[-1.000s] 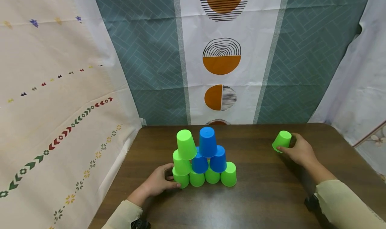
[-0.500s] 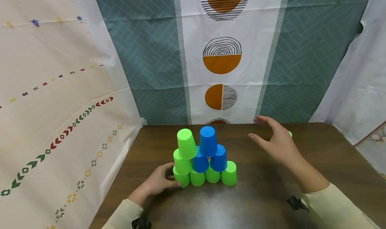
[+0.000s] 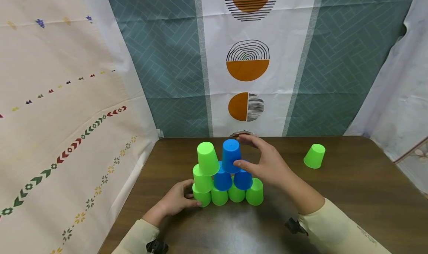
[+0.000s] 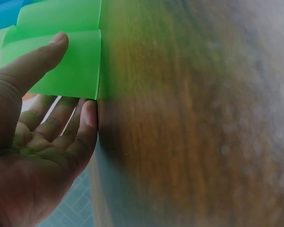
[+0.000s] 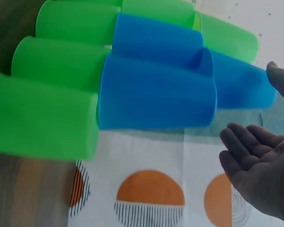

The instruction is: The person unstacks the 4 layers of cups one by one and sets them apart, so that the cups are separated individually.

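Upside-down plastic cups form a pyramid in the head view. Its bottom row is several green cups, then a green and two blue cups, with a green cup [image 3: 208, 159] and a blue cup [image 3: 231, 155] on top. My left hand [image 3: 175, 200] holds the bottom-left green cup [image 3: 201, 197], thumb on its front and fingers behind; the left wrist view shows this green cup [image 4: 66, 66] between them. Around the top blue cup, my right hand [image 3: 272, 165] is spread. The right wrist view shows its fingers [image 5: 246, 142] straight and apart from that blue cup [image 5: 244, 82].
A single upside-down green cup [image 3: 314, 156] stands on the brown wooden table [image 3: 351, 179], to the right of the pyramid. Patterned cloth [image 3: 247, 105] hangs behind the table's far edge, and embroidered cream cloth [image 3: 67, 135] hangs on the left.
My right hand has let go of the single green cup at the right and moved left to the top blue cup. The left hand stays at the bottom-left cup.
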Available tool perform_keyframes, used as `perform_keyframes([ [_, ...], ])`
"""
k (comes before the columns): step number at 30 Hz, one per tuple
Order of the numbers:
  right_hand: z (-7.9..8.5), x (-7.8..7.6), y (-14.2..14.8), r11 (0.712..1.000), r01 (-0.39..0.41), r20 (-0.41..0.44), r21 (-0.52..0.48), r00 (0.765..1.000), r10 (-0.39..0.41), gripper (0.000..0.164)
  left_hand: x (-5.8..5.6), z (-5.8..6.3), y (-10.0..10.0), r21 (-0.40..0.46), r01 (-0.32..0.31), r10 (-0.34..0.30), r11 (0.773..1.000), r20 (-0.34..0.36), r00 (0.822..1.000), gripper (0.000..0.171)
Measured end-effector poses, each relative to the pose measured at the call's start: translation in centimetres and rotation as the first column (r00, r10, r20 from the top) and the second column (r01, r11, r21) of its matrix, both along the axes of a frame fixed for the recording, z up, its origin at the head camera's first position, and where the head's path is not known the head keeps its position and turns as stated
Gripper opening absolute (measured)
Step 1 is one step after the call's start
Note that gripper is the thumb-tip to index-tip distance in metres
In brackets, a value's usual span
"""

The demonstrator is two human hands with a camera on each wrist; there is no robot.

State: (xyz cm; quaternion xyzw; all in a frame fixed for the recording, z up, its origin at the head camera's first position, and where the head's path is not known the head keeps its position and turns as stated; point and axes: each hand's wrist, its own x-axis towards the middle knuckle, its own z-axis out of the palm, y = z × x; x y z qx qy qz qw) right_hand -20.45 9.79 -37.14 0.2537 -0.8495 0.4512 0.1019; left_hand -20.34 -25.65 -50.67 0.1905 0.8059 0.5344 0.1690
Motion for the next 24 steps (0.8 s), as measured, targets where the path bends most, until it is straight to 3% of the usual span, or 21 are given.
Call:
perform_keyframes([
  [16,-0.7,0.1,-1.8,0.997,0.046,0.084,0.055,0.995,-0.050,0.068,-0.1,0.0,0.1,-0.031,-0.016,0.016,0.999,-0.013,1.000,0.061],
  [24,-0.8,0.0,-1.7,0.998,0.042,0.053,0.036,0.998,-0.044,0.062,0.0,0.2,0.2,-0.030,-0.013,0.012,0.999,-0.016,1.000,0.062],
])
